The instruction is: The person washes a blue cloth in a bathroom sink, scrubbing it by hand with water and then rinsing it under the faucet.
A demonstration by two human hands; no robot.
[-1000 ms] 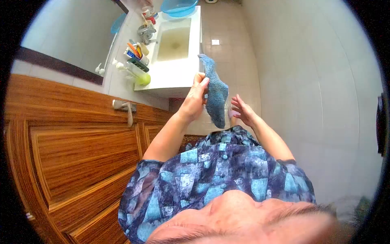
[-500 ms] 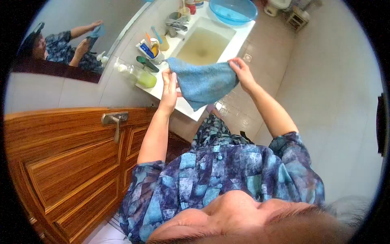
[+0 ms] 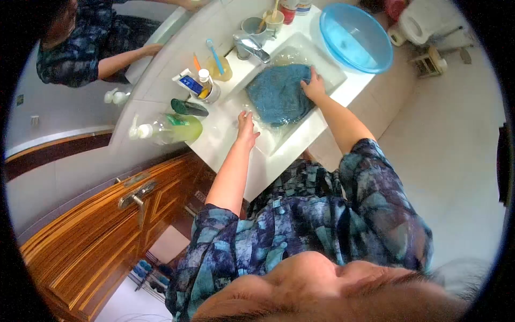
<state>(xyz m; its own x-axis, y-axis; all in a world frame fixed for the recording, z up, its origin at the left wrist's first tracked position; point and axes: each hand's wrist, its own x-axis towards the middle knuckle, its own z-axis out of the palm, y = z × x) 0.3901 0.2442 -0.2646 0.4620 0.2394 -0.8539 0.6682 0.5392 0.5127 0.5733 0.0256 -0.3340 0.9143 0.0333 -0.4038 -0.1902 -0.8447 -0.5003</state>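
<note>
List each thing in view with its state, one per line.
Sink: holding water
Cloth: spread out in the water
Faucet: no stream visible
Blue basin: upright beside the sink
Pump bottle: partly filled, green liquid
Blue-and-white tube: standing in a cup
Left hand: open, beside the cloth
Right hand: touching the cloth's edge

A blue cloth (image 3: 281,95) lies spread in the water of the white sink (image 3: 336,76), under the chrome faucet (image 3: 249,47). The right hand (image 3: 314,87) touches its edge; the left hand (image 3: 248,131), fingers parted, is just beside it. A translucent blue basin (image 3: 328,33) stands on the counter (image 3: 214,146).
</note>
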